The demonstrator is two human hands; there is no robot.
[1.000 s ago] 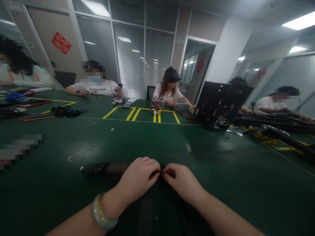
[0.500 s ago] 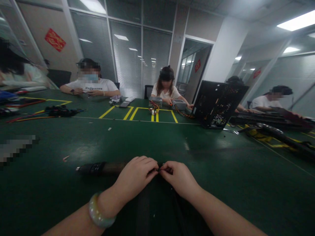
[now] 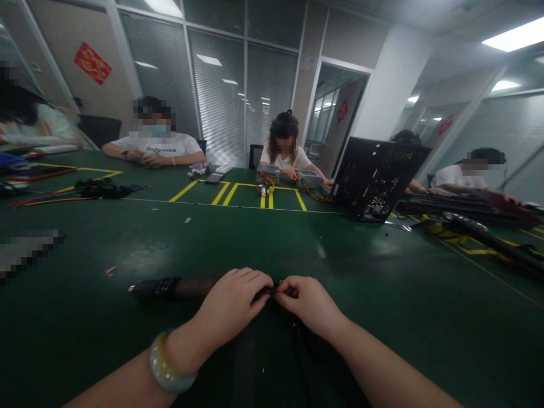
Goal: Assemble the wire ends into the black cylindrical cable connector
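Observation:
A dark cylindrical power tool, looking like an electric screwdriver [image 3: 165,288], lies across the table with its metal tip pointing left. My left hand [image 3: 238,297] rests over its right-hand part and hides it, thumb and fingertips closed in a pinch. Facing it, my right hand [image 3: 312,303] pinches as well, and the fingertips of both hands almost meet. Something small and dark sits between them, too hidden to name. A light-coloured bangle [image 3: 168,362] circles my left wrist. A thin dark cord [image 3: 301,345] seems to run toward me below my right hand.
The green table [image 3: 238,243] carries yellow tape lines. A black computer case [image 3: 374,178] stands at back right, with grey power supplies [image 3: 309,179] and wires nearby. Cables [image 3: 100,188] lie at left, a black strip-like bundle [image 3: 476,229] at right. Several people sit around the table.
Both hands stay pinched together at nearly the same spot, with slight finger movement. The whole view has shifted a little.

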